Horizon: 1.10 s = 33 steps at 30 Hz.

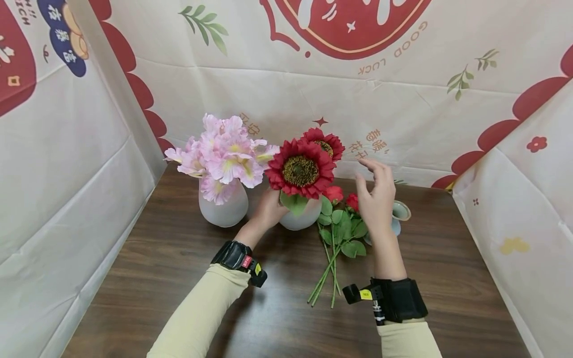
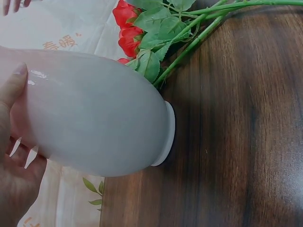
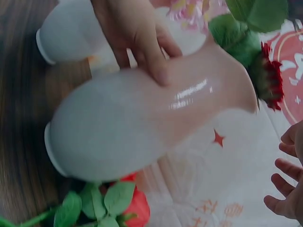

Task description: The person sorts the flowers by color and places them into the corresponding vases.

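My left hand [image 1: 268, 209] grips a grey-and-pink vase [image 2: 99, 109] around its upper body, thumb on one side and fingers on the other. Two red sunflowers [image 1: 301, 170] with dark centres stand in this vase and hide its mouth in the head view. To the right, my right hand [image 1: 377, 199] is raised with fingers spread and slightly bent, holding nothing. In the right wrist view, its fingers [image 3: 284, 184] are apart from the vase's rim. Red roses [image 1: 352, 201] with green leaves lie on the table between the vase and my right forearm, their stems crossing toward me.
At the left stands a second pale vase [image 1: 224, 206] full of pink flowers [image 1: 228, 154]. A small pale blue-green vase [image 1: 401, 211] is partly hidden behind my right hand. Printed white cloth [image 1: 291, 94] walls the wooden table [image 1: 277, 318] at the back and sides.
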Each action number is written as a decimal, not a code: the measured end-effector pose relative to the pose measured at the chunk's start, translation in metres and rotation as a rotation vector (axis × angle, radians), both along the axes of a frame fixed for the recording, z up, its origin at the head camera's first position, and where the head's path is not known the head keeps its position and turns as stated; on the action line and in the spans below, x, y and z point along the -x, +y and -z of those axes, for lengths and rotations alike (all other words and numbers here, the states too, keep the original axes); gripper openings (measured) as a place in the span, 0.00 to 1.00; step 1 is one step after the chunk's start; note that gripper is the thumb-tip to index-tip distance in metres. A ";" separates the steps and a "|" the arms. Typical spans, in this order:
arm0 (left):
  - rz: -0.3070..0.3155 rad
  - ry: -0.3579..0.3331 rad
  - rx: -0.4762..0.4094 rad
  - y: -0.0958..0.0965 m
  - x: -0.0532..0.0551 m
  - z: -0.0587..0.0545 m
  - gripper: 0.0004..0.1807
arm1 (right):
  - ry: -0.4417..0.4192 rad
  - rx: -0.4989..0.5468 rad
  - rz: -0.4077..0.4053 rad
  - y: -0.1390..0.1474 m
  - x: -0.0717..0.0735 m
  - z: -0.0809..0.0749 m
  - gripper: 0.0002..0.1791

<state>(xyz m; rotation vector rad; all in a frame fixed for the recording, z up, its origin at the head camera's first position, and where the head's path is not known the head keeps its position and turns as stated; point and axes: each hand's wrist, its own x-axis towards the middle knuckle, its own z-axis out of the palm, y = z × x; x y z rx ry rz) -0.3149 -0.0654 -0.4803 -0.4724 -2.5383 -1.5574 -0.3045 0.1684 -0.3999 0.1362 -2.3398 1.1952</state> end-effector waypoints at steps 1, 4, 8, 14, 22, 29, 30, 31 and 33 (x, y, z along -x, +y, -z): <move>0.001 0.003 -0.001 0.000 0.000 0.000 0.35 | -0.002 0.002 0.009 0.004 -0.001 0.001 0.18; 0.000 0.003 -0.001 -0.001 0.000 0.001 0.33 | -0.002 -0.006 0.048 0.017 -0.002 0.004 0.17; 0.000 0.012 -0.001 -0.001 0.000 0.001 0.34 | 0.008 -0.013 0.090 0.035 -0.004 0.008 0.17; -0.004 0.018 0.005 -0.001 0.000 0.000 0.34 | -0.010 -0.023 0.161 0.059 -0.008 0.018 0.17; -0.003 0.012 0.006 -0.001 0.000 0.000 0.33 | -0.068 -0.023 0.246 0.079 -0.018 0.033 0.18; -0.004 0.024 0.014 -0.001 0.000 0.000 0.33 | -0.133 0.030 0.273 0.087 -0.026 0.046 0.24; -0.005 0.026 0.015 -0.001 0.000 0.000 0.33 | -0.137 0.041 0.275 0.089 -0.027 0.048 0.25; -0.005 0.029 0.019 -0.001 0.001 0.001 0.33 | -0.139 0.051 0.275 0.090 -0.028 0.051 0.26; -0.007 0.034 0.022 -0.001 0.001 0.001 0.32 | -0.139 0.066 0.271 0.092 -0.029 0.056 0.28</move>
